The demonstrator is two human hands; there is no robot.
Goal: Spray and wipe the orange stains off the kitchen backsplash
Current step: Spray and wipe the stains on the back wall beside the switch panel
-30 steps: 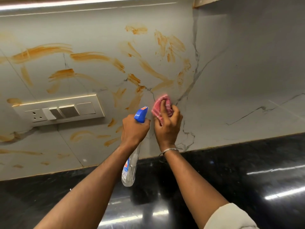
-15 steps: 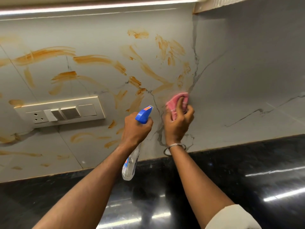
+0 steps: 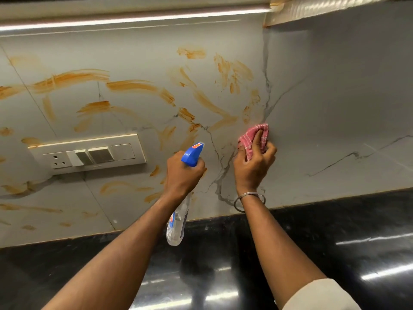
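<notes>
you face a pale marble backsplash [image 3: 134, 52] streaked with orange stains [image 3: 73, 78] from 9 to 12 o'clock, with a switch panel [image 3: 89, 153] at 9 o'clock and a glossy black countertop [image 3: 335, 231] below. your left hand [image 3: 182, 175] grips the spray bottle [image 3: 176, 224] by its neck near centre, blue nozzle toward the wall, while your right hand [image 3: 252, 166] at 1 o'clock bunches a pink cloth [image 3: 252, 135] and presses it to the wall at the stains' right edge. from 1 to 3 o'clock the wall is plain grey with dark veins, and the counter's back edge runs just below your wrists.
</notes>
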